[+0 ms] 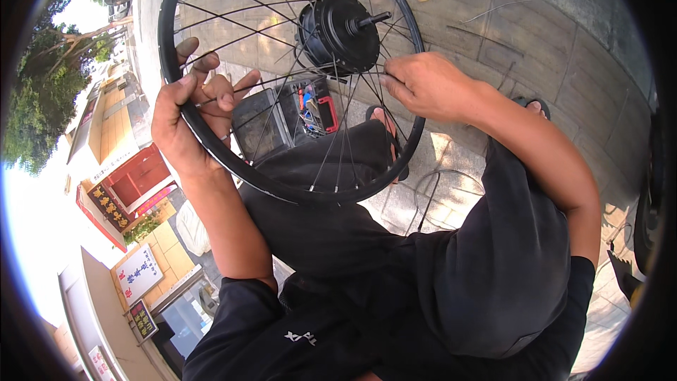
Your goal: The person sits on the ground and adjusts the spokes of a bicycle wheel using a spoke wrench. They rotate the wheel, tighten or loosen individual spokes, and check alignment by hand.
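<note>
A black spoked wheel rim [167,32] is held up in front of me, with no tyre on it. At its centre sits a thick black hub motor [344,34] with an axle stub sticking out toward the right. My left hand [201,102] is closed around the left side of the rim, thumb on the outside and several fingers reaching in among the spokes. On the right side, my right hand [419,85] pinches at a thin black spoke [370,85] between hub and rim; its fingertips are partly hidden.
Below the wheel lies an open toolbox [282,118] with red and blue tools [310,107] in it. A thin black cable [428,201] curls on the paving [486,28]. My sandalled feet stand near the box. Part of a dark wheel [647,219] shows at the right edge.
</note>
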Available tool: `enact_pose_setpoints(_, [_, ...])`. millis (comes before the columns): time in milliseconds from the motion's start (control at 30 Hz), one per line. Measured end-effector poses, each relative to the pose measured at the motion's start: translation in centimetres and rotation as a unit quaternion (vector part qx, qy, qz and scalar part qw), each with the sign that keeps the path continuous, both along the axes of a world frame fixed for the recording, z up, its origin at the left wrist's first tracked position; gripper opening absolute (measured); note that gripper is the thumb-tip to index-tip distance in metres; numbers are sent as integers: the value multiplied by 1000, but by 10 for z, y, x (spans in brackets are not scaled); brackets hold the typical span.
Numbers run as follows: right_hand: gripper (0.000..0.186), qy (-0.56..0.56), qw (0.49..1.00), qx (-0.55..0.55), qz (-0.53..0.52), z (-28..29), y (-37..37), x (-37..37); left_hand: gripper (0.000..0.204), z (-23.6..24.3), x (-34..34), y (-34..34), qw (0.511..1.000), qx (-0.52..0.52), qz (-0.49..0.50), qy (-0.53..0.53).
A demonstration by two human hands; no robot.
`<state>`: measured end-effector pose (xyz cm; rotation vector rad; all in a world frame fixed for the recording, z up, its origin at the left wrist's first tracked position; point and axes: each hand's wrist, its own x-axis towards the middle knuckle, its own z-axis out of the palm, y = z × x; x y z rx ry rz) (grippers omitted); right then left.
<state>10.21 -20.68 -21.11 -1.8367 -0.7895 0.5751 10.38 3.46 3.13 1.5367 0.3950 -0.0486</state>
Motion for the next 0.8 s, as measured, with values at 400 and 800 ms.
enact_pose_setpoints(400, [34, 101, 969, -200, -100, -81, -77, 19, 61, -2, 1, -2, 999, 26, -27, 0])
enact_pose_setpoints(800, [43, 243, 857, -403, -210, -191, -164, -40, 66, -3, 1, 12, 999, 36, -14, 14])
